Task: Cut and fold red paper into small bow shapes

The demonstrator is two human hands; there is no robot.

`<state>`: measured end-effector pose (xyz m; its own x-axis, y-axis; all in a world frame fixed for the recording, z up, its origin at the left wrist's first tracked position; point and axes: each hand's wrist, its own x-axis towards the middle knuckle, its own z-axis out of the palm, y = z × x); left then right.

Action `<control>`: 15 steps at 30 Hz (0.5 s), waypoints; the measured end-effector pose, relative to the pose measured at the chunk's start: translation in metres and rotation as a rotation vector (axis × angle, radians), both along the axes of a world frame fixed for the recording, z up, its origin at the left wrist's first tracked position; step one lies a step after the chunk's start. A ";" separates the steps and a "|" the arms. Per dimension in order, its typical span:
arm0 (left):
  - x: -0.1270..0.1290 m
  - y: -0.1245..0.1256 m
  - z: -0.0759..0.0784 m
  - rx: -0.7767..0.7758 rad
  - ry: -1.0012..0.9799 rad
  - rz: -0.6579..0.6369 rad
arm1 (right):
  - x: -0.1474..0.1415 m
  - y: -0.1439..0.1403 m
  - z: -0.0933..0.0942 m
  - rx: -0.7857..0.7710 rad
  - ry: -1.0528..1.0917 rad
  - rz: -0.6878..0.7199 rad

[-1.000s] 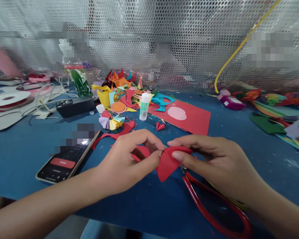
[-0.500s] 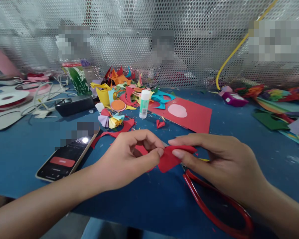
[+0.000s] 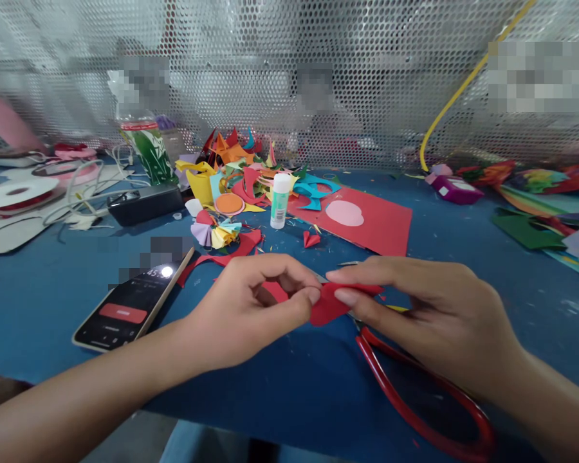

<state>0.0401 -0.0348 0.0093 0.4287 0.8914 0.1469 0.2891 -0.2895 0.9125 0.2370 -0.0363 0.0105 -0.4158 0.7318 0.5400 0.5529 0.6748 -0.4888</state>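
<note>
Between my two hands is a folded piece of red paper (image 3: 327, 307), held above the blue table. My left hand (image 3: 255, 308) pinches its left end with thumb and forefinger. My right hand (image 3: 429, 315) grips the upper right edge between thumb and fingers. Partly under my right hand lie scissors with red handles (image 3: 390, 392), their blades mostly hidden. Behind my left fingers, more red paper (image 3: 274, 292) shows on the table. A small folded red paper piece (image 3: 311, 239) lies just beyond my hands, near an upright glue stick (image 3: 280, 202).
A phone (image 3: 130, 308) lies left of my left forearm. A pleated multicoloured paper piece (image 3: 217, 231) and a heap of paper scraps (image 3: 241, 167) sit farther back. Red sheets (image 3: 390, 222) with a pink cutout lie behind my right hand. A perforated metal panel (image 3: 386, 83) closes off the back.
Both hands keep their pinch on the red paper. Its lower edge has tilted up slightly, so less of its face shows. The view has shifted a little.
</note>
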 end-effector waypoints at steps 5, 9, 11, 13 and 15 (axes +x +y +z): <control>-0.003 0.000 -0.004 0.224 -0.040 -0.016 | 0.002 0.001 -0.001 0.073 0.018 0.017; -0.004 0.000 -0.005 0.249 -0.101 -0.060 | 0.003 0.001 -0.002 0.111 0.027 0.037; -0.004 -0.001 -0.005 0.221 -0.127 -0.068 | 0.003 0.001 -0.002 0.123 0.028 0.042; -0.003 -0.001 -0.005 0.194 -0.150 -0.076 | 0.002 0.000 -0.002 0.130 0.027 0.050; -0.003 -0.001 -0.005 0.176 -0.168 -0.085 | 0.002 0.000 -0.003 0.128 0.031 0.061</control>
